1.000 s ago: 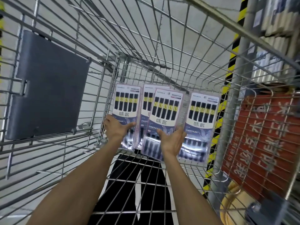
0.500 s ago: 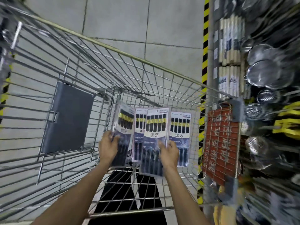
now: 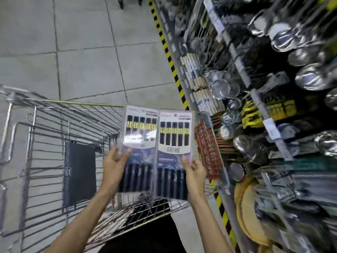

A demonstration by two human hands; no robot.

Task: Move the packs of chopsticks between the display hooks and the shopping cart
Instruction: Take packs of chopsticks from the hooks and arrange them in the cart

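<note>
Grey concrete floor [image 3: 82,52], scored into squares and edged by a yellow-and-black hazard stripe [image 3: 169,57], fills the left. On the right, a display rack [image 3: 273,70] hangs shiny steel ladles and mesh strainers, all blurred. Below you stands a wire shopping cart [image 3: 45,125] with a dark plastic flap [image 3: 79,172]. Above its basket you hold two flat, clear packs side by side, the left pack [image 3: 140,136] and the right pack [image 3: 174,136], each showing black chopsticks with yellow bands. The right one bears two large Chinese characters; the smaller print is unreadable. Your left hand [image 3: 114,167] grips the left pack's edge, and your right hand [image 3: 194,172] pinches the right pack's edge.
</note>
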